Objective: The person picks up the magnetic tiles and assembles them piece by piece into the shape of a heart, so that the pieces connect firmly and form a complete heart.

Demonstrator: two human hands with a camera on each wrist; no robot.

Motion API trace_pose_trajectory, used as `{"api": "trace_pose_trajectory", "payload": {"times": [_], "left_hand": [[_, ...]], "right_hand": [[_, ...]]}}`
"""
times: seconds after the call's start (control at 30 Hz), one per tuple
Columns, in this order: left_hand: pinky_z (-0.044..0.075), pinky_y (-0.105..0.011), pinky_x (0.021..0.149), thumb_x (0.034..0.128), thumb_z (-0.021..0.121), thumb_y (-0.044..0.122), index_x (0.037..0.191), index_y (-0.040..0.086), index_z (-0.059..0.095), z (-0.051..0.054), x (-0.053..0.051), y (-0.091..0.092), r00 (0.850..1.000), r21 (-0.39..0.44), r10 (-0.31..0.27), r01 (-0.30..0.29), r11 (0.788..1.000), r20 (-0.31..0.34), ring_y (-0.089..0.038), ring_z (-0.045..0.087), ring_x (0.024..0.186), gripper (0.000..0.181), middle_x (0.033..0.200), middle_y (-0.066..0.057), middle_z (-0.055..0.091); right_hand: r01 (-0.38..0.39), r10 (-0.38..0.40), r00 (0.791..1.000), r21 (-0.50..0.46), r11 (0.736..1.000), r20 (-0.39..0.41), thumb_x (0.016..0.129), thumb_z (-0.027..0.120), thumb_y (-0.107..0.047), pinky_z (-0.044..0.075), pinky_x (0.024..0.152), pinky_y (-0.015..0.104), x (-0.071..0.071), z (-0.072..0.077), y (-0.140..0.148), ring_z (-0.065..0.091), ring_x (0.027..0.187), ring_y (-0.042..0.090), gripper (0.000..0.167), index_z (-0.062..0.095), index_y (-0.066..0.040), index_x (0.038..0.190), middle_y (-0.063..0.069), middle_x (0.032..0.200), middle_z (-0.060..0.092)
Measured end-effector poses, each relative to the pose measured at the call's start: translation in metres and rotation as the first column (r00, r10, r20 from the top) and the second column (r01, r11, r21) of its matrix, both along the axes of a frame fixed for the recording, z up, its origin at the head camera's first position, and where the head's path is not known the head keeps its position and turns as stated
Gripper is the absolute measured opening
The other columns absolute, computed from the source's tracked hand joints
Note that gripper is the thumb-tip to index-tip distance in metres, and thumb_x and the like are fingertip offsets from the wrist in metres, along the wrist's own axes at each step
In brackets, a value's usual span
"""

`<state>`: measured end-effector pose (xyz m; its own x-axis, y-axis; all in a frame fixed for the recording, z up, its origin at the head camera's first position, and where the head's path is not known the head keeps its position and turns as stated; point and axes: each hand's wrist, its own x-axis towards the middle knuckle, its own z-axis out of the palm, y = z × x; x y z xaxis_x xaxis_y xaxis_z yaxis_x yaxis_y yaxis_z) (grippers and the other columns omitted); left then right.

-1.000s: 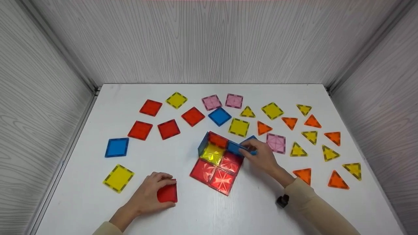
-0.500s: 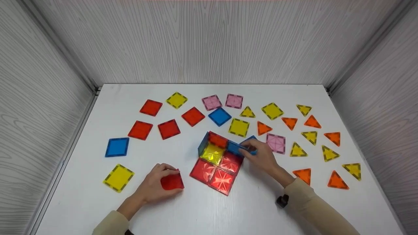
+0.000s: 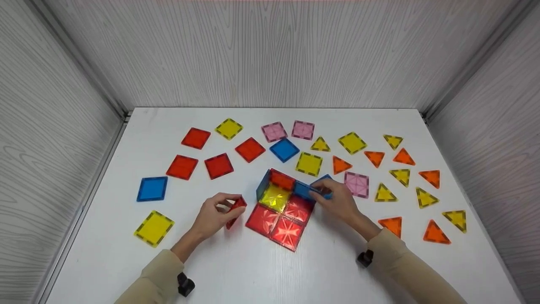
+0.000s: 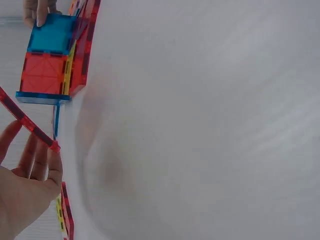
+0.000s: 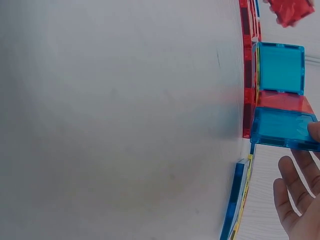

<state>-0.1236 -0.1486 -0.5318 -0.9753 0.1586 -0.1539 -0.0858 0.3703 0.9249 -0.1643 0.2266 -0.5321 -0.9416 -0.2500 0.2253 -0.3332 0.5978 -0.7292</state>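
A red square magnetic tile (image 3: 237,213) is pinched by its edges in my left hand (image 3: 211,216), tilted up off the table just left of a small build. In the left wrist view this red tile (image 4: 31,127) shows almost edge-on. The build has a flat two-by-two base, one yellow tile (image 3: 274,199) and three red tiles (image 3: 287,233). Along its back stand a blue tile (image 3: 263,185), a red tile (image 3: 282,180) and another blue tile (image 3: 302,191). My right hand (image 3: 337,203) pinches the top edge of that last blue tile between thumb and fingers.
Loose red squares (image 3: 218,166), yellow squares (image 3: 154,228) and a blue square (image 3: 152,188) lie left and behind. Pink squares (image 3: 356,184), orange triangles (image 3: 436,232) and yellow triangles (image 3: 385,194) spread to the right. Patterned panels (image 3: 270,55) wall the white table.
My left hand has lifted the red tile and brought it rightward and away from me toward the build, turning it more on edge. The right hand stays at the blue tile.
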Motion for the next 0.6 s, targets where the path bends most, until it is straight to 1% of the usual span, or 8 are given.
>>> {"api": "trace_pose_trajectory", "payload": {"times": [0.13,0.27,0.4,0.53,0.6], "left_hand": [[0.057,-0.022,0.081,0.0988,0.075,0.031,0.134,0.013,0.070,0.000,-0.006,0.009,0.999,0.083,0.005,-0.008,0.997,0.039,-0.020,0.064,0.106,0.040,0.129,-0.007,0.071],[0.056,-0.020,0.076,0.1009,0.072,0.033,0.131,0.013,0.071,0.000,-0.010,0.020,0.996,0.135,0.008,-0.019,0.991,0.084,-0.018,0.062,0.098,0.036,0.123,-0.011,0.072],[0.058,-0.024,0.076,0.1008,0.071,0.035,0.131,0.012,0.069,-0.002,-0.011,0.029,0.993,0.144,-0.004,-0.012,0.990,0.115,-0.019,0.062,0.096,0.038,0.120,-0.012,0.070],[0.061,-0.028,0.082,0.1002,0.072,0.038,0.131,0.013,0.068,-0.005,-0.012,0.036,0.991,0.127,-0.009,-0.008,0.992,0.135,-0.020,0.066,0.100,0.040,0.120,-0.010,0.069],[0.062,-0.028,0.083,0.1002,0.071,0.040,0.130,0.013,0.068,-0.006,-0.012,0.038,0.990,0.114,-0.007,-0.009,0.993,0.142,-0.020,0.067,0.101,0.040,0.119,-0.009,0.069]], "right_hand": [[-0.001,0.001,1.000,-0.003,1.000,0.001,0.095,0.080,-0.024,0.056,0.081,0.023,-0.001,0.001,0.001,0.066,0.087,0.013,0.017,0.077,-0.015,0.110,-0.002,0.101,0.077],[-0.004,0.004,1.000,-0.011,1.000,-0.011,0.095,0.080,-0.021,0.057,0.081,0.023,-0.001,0.001,0.001,0.066,0.086,0.013,0.016,0.077,-0.013,0.109,0.000,0.101,0.078],[-0.008,0.007,1.000,-0.013,1.000,-0.011,0.095,0.080,-0.020,0.057,0.081,0.024,-0.001,0.000,0.001,0.066,0.086,0.013,0.016,0.077,-0.013,0.108,0.000,0.101,0.078],[-0.005,0.005,1.000,-0.013,1.000,-0.009,0.095,0.080,-0.021,0.057,0.082,0.025,-0.001,0.000,0.001,0.065,0.086,0.013,0.016,0.076,-0.014,0.108,-0.001,0.100,0.077],[-0.005,0.005,1.000,-0.011,1.000,-0.011,0.095,0.081,-0.022,0.057,0.082,0.026,-0.001,-0.001,0.001,0.065,0.087,0.013,0.017,0.076,-0.014,0.109,-0.001,0.100,0.077]]}}
